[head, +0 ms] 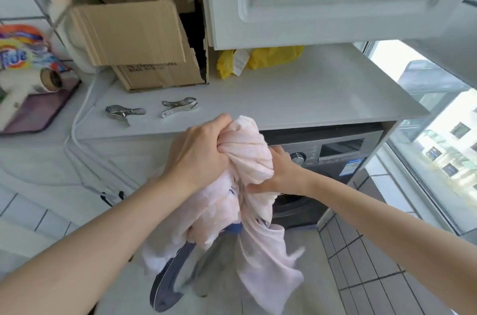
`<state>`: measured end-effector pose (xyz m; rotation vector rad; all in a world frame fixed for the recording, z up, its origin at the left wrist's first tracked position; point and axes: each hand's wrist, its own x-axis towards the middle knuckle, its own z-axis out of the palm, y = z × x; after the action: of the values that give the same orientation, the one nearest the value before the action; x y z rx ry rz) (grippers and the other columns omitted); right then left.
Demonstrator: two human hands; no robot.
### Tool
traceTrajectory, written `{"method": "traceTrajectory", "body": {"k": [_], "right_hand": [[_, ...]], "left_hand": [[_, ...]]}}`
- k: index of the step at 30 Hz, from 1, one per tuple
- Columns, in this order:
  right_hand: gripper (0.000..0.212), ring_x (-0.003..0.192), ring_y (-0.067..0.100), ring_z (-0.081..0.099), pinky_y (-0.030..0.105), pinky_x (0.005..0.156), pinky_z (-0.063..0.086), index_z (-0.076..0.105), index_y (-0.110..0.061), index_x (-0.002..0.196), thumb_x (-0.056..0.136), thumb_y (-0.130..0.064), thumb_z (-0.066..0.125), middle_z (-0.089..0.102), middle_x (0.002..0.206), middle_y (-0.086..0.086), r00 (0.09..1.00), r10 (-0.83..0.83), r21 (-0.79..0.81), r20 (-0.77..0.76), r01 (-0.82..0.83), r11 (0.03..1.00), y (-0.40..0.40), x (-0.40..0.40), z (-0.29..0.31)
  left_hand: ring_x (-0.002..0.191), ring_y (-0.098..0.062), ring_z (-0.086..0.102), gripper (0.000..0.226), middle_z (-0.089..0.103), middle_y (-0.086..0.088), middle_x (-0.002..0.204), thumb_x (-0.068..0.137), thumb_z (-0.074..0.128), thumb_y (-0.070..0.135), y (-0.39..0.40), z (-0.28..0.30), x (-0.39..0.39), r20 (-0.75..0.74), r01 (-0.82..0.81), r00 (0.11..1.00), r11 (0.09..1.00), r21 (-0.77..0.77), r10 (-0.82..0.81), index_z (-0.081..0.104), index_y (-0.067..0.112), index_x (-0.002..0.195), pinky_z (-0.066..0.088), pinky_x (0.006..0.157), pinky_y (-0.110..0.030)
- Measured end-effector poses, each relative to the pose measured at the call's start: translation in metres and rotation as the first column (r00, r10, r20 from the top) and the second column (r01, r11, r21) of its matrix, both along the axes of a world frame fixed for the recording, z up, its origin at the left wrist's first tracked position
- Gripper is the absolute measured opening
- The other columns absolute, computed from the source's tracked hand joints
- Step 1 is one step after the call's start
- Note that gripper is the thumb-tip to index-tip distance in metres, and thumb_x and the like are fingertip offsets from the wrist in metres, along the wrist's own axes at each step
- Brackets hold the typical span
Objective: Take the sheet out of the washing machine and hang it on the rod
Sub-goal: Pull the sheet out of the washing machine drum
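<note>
Washer drum [291,207] behind sheet [247,160]

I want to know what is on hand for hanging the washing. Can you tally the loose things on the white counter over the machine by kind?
Metal clothes clips: 2
Cardboard boxes: 2
Yellow plastic bags: 1
Total: 5

The sheet is not on the counter; the left hand and right hand grip it.

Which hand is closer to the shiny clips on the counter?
Left. The left hand grips the sheet just below the two clips. The right hand holds the sheet lower, farther right, by the washing machine.
</note>
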<state>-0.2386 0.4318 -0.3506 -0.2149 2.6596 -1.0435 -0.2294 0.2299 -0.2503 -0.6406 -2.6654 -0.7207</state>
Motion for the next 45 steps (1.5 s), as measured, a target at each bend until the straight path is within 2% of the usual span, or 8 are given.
{"method": "traceTrajectory", "body": {"k": [10,14,17,19,23,34,40,45], "right_hand": [[0.137,0.133,0.008,0.039,0.042,0.106,0.041,0.011,-0.039,0.148,0.038,-0.064,0.089,0.037,0.145,-0.018,0.985,-0.112,-0.302,0.128,0.146,0.942,-0.007,0.0,-0.086],[0.091,0.116,0.002,0.055,0.027,0.091,0.05,0.043,-0.018,0.135,0.058,-0.03,0.089,0.059,0.125,-0.009,0.976,-0.206,-0.37,0.067,0.217,0.904,-0.026,0.004,-0.079],[0.032,0.079,0.003,0.056,0.021,0.06,0.046,0.06,-0.023,0.09,0.058,-0.021,0.067,0.064,0.079,-0.014,0.95,-0.307,-0.379,0.06,0.306,0.873,-0.026,0.01,-0.07],[0.041,0.082,0.002,0.055,0.017,0.061,0.044,0.058,-0.028,0.096,0.055,-0.026,0.059,0.062,0.081,-0.019,0.939,-0.34,-0.386,0.046,0.33,0.861,-0.02,0.013,-0.063],[0.076,0.106,0.012,0.055,0.034,0.089,0.048,0.037,-0.03,0.135,0.062,-0.032,0.058,0.058,0.116,-0.009,0.929,-0.369,-0.296,-0.032,0.344,0.891,0.0,0.014,-0.038],[0.092,0.101,0.015,0.05,0.029,0.086,0.045,-0.003,-0.042,0.138,0.083,-0.025,0.068,0.037,0.126,-0.007,0.912,-0.11,0.041,-0.395,0.137,0.99,0.063,0.04,0.028],[0.099,0.058,0.026,0.049,0.036,0.05,0.045,0.002,-0.029,0.144,0.075,-0.011,0.071,0.042,0.122,0.015,0.75,0.154,0.355,-0.643,0.115,0.928,0.083,0.05,0.069],[0.096,0.069,0.024,0.049,0.029,0.058,0.041,0.022,-0.049,0.144,0.072,0.005,0.054,0.044,0.117,0.011,0.673,0.442,0.673,-0.593,0.114,0.73,0.094,0.066,0.097]], "left_hand": [[0.067,-0.036,0.04,0.011,0.044,-0.008,0.06,0.063,0.036,0.008,-0.007,0.058,-0.027,-0.144,0.016,0.99,0.979,0.203,0.014,0.038,0.013,0.072,0.041,0.057,-0.046],[0.071,-0.039,0.043,0.013,0.049,-0.011,0.063,0.063,0.037,0.008,-0.008,0.058,-0.028,-0.137,0.031,0.991,0.972,0.234,0.001,0.043,0.012,0.074,0.042,0.06,-0.048],[0.069,-0.039,0.044,0.01,0.049,-0.01,0.063,0.066,0.036,0.01,-0.017,0.053,-0.033,-0.139,0.023,0.99,0.974,0.227,0.009,0.043,0.012,0.072,0.042,0.059,-0.049],[0.066,-0.038,0.043,0.006,0.047,-0.009,0.061,0.07,0.04,0.007,-0.029,0.047,-0.04,-0.128,-0.005,0.991,0.975,0.222,0.034,0.041,0.013,0.07,0.041,0.057,-0.049],[0.065,-0.039,0.042,0.016,0.044,-0.006,0.058,0.068,0.045,0.002,-0.049,0.037,-0.055,-0.104,-0.056,0.992,0.98,0.191,0.077,0.038,0.016,0.068,0.041,0.054,-0.049],[0.067,-0.037,0.05,0.017,0.052,-0.002,0.061,0.068,0.049,0.005,-0.065,0.032,-0.073,-0.03,-0.168,0.985,0.986,0.016,0.168,0.039,0.019,0.071,0.045,0.054,-0.041],[0.069,-0.033,0.056,0.015,0.059,0.0,0.066,0.074,0.053,0.016,-0.059,0.037,-0.079,-0.01,-0.141,0.99,0.989,-0.051,0.141,0.042,0.025,0.073,0.053,0.058,-0.043],[0.069,-0.032,0.055,0.015,0.057,0.001,0.067,0.075,0.052,0.02,-0.042,0.042,-0.081,0.023,-0.104,0.994,0.988,-0.115,0.107,0.04,0.027,0.07,0.046,0.056,-0.036]]}}
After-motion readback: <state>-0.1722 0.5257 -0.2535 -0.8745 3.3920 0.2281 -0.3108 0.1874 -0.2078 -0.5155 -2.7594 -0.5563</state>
